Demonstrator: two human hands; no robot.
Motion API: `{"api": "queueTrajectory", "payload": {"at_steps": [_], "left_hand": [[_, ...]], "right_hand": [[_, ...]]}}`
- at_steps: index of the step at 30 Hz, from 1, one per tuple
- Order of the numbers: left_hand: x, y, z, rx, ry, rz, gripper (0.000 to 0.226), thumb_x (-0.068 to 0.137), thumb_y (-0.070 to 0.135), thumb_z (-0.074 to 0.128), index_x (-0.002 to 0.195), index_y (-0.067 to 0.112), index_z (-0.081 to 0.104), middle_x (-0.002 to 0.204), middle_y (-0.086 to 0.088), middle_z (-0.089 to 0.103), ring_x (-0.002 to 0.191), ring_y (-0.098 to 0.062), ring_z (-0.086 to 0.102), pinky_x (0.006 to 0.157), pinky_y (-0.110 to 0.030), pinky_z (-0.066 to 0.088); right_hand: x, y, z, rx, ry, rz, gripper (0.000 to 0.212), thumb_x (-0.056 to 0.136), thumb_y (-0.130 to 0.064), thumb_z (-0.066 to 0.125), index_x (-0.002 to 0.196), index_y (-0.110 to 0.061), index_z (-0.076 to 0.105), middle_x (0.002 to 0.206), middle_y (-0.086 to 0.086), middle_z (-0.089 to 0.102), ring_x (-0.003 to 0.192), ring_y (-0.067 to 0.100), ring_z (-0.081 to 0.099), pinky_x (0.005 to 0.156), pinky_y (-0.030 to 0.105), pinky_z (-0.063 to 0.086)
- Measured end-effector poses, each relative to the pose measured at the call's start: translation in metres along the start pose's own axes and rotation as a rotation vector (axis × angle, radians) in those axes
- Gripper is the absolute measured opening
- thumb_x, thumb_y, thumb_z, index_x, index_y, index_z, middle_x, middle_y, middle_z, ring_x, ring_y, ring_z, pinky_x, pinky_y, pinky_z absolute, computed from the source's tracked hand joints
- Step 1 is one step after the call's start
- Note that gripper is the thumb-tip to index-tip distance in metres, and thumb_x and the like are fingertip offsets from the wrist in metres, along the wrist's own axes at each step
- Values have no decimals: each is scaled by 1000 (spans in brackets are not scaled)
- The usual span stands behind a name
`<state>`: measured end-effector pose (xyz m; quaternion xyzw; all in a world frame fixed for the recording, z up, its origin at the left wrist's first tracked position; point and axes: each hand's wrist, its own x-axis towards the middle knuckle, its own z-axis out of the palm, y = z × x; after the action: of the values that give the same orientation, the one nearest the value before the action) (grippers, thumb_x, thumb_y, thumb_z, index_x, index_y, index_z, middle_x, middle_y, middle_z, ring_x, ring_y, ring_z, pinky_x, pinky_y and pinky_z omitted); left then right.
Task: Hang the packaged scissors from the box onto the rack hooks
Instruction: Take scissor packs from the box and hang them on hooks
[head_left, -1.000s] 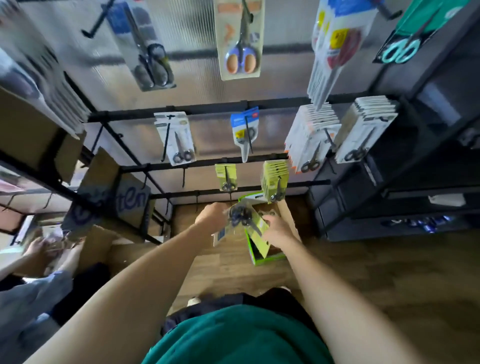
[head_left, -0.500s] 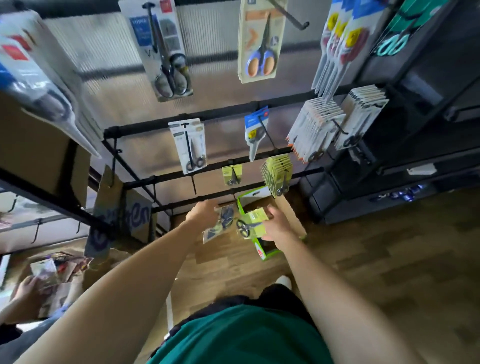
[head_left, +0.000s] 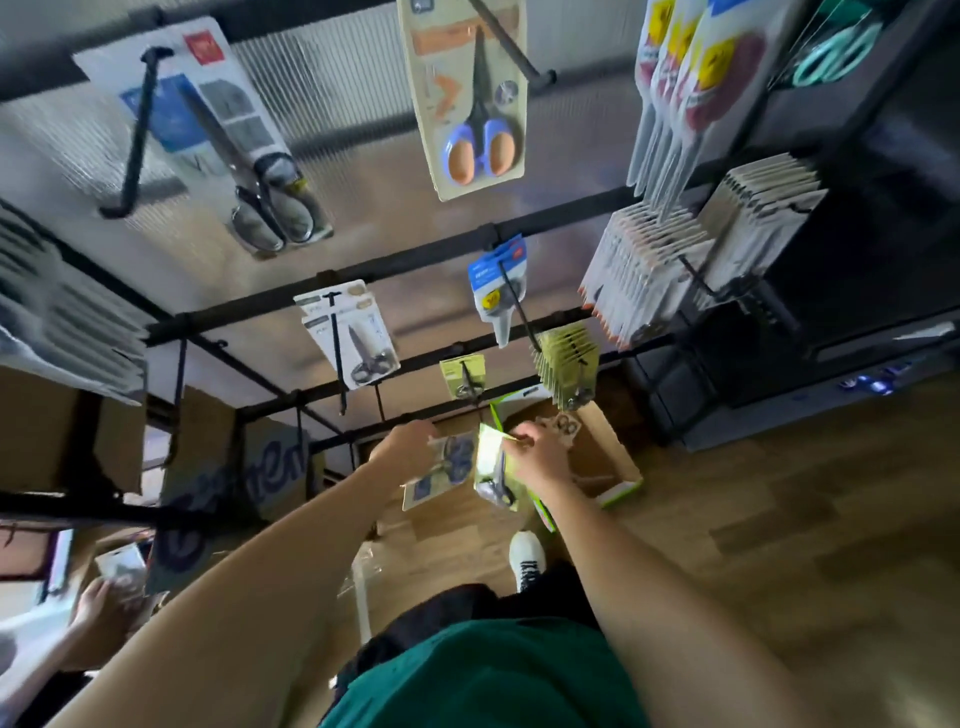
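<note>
Packaged scissors (head_left: 493, 470) pinched in right hand (head_left: 537, 454), another pack (head_left: 441, 467) in left hand (head_left: 408, 441)

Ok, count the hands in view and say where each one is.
3. The left hand and right hand each hold a scissors pack above the box; another person's hand is at lower left. More may be hidden.

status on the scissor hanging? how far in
Done: a full stack of yellow-green packs and a single pack hang on low hooks. In hand: left hand and right hand each hold a pack. Left: more packs lie in the box.
</note>
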<state>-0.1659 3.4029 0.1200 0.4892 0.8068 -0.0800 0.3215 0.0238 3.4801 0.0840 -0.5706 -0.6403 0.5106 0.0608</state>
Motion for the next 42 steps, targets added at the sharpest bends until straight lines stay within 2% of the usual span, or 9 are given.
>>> {"api": "queueTrajectory", "payload": {"at_steps": [3, 6, 12, 21, 28, 32, 36, 40, 42], "left_hand": [[17, 0, -4, -19, 4, -54, 29, 92, 17, 57, 119, 13, 63, 120, -6, 64, 108, -27, 62, 91, -36, 51], [40, -5, -1, -113, 41, -147, 25, 88, 22, 56, 111, 16, 65, 111, -7, 66, 97, -26, 63, 83, -35, 53], [72, -13, 5, -151, 96, -157, 32, 91, 30, 58, 118, 14, 61, 118, -7, 59, 101, -26, 58, 88, -34, 49], [85, -21, 5, -119, 76, -189, 27, 96, 23, 53, 119, 11, 61, 115, -10, 63, 84, -18, 52, 74, -27, 44], [83, -13, -2, -91, 52, -172, 30, 97, 19, 51, 125, 11, 59, 127, -8, 59, 110, -24, 58, 93, -34, 48], [79, -13, -1, -80, 66, -202, 22, 93, 24, 58, 114, 21, 61, 112, -4, 64, 93, -21, 61, 85, -39, 55], [73, -11, -2, -53, 56, -222, 26, 90, 17, 59, 116, 20, 60, 111, -2, 63, 91, -20, 61, 83, -39, 55], [55, -4, -8, 31, -6, -256, 17, 91, 12, 52, 107, 12, 59, 103, -8, 64, 89, -25, 62, 78, -39, 54], [48, -3, -12, 65, -52, -249, 16, 91, 14, 52, 105, 10, 60, 103, -9, 64, 93, -26, 61, 82, -39, 53]], "right_hand": [[30, -7, -1, -72, -28, -18, 33, 96, -31, 58, 123, -12, 63, 123, 7, 65, 114, 28, 59, 76, 27, 37], [58, -7, 4, -78, -66, -33, 32, 99, -27, 53, 126, -11, 61, 128, 10, 63, 116, 28, 58, 82, 28, 42], [105, -4, 23, -108, -122, -28, 32, 97, -28, 60, 125, -12, 63, 125, 8, 65, 113, 27, 61, 78, 25, 42], [149, -11, 46, -83, -167, -55, 29, 89, -24, 71, 114, -8, 68, 116, 11, 68, 109, 28, 63, 88, 29, 46], [164, -6, 43, -73, -224, -79, 23, 94, -15, 63, 115, -7, 68, 117, 12, 69, 107, 29, 65, 90, 32, 50], [168, -20, 45, -112, -161, -88, 26, 99, -14, 52, 118, -4, 66, 116, 15, 67, 108, 33, 64, 87, 33, 52], [162, -34, 43, -141, -80, -38, 31, 95, -2, 50, 125, -5, 57, 127, 14, 61, 119, 33, 57, 91, 34, 48], [145, -29, 26, -289, -151, 8, 30, 94, -3, 51, 122, -1, 60, 128, 17, 61, 120, 33, 57, 93, 34, 48], [136, -22, 20, -342, -204, 9, 23, 92, -2, 49, 109, -3, 66, 123, 18, 65, 115, 33, 60, 86, 31, 49]]}}
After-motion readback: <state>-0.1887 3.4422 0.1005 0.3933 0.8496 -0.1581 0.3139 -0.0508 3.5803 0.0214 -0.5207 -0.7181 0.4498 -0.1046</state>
